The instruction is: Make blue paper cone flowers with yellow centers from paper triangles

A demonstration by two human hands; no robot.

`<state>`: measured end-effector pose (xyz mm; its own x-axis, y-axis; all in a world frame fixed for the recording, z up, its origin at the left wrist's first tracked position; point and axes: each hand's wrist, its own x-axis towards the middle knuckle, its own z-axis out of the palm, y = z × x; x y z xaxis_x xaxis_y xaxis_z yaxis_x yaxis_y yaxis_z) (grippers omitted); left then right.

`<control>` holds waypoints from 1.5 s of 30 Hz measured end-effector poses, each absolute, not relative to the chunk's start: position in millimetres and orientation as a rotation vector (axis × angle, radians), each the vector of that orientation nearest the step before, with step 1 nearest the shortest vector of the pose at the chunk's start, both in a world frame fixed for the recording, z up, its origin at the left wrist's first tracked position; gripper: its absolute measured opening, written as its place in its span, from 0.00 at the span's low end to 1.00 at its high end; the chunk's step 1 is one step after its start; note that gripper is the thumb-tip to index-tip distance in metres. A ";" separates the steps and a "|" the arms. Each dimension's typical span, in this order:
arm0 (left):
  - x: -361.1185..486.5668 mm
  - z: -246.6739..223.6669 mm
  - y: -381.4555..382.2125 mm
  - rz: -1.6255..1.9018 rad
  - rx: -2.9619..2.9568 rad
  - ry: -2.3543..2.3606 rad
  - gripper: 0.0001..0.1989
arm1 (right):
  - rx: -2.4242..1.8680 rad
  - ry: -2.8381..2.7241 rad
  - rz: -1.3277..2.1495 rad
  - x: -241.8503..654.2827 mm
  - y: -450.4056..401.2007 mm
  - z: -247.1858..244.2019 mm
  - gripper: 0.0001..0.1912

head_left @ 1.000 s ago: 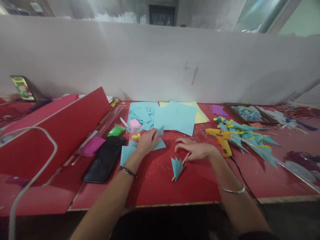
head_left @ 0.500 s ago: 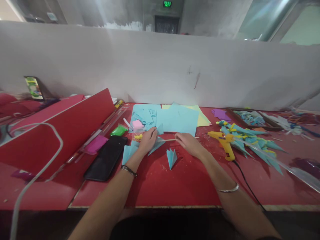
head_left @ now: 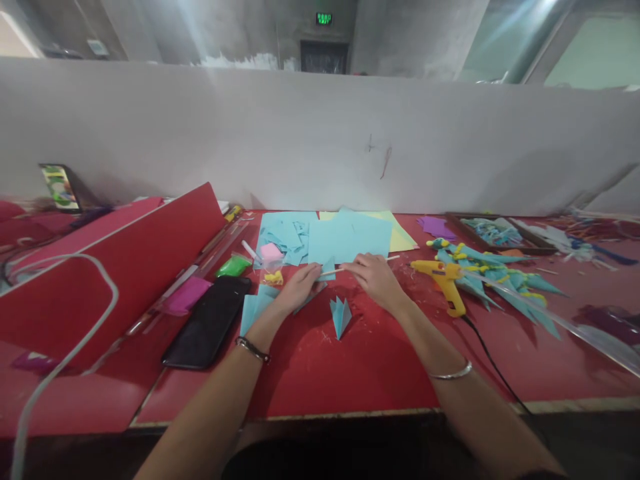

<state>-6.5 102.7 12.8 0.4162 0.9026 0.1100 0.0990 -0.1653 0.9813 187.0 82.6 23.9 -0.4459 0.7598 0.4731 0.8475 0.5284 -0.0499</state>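
Note:
My left hand [head_left: 299, 287] is closed on a folded light-blue paper piece [head_left: 327, 268], part of which its fingers hide. A thin pale stick [head_left: 343, 269] runs from this paper to my right hand [head_left: 376, 277], whose fingers are closed round it. The stick's far end shows beyond the right hand. On the red table [head_left: 320, 373], just in front of the hands, stands a small pleated blue paper piece [head_left: 341, 317]. More folded blue paper [head_left: 255, 308] lies by my left wrist.
A yellow glue gun [head_left: 447, 280] with its cable and several blue paper cones [head_left: 525, 300] lie on the right. A black phone [head_left: 207, 323] and a green packet [head_left: 234, 265] are on the left. Blue sheets [head_left: 350, 239] lie behind the hands, before a grey partition [head_left: 300, 133].
The view has shifted slightly. My left hand has moved closer to my right hand along the stick, and the held blue paper has turned.

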 end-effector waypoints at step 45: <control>-10.5 23.4 96.2 0.625 1.862 0.938 0.24 | -1.252 -2.247 0.043 170.1 77.0 15.8 0.17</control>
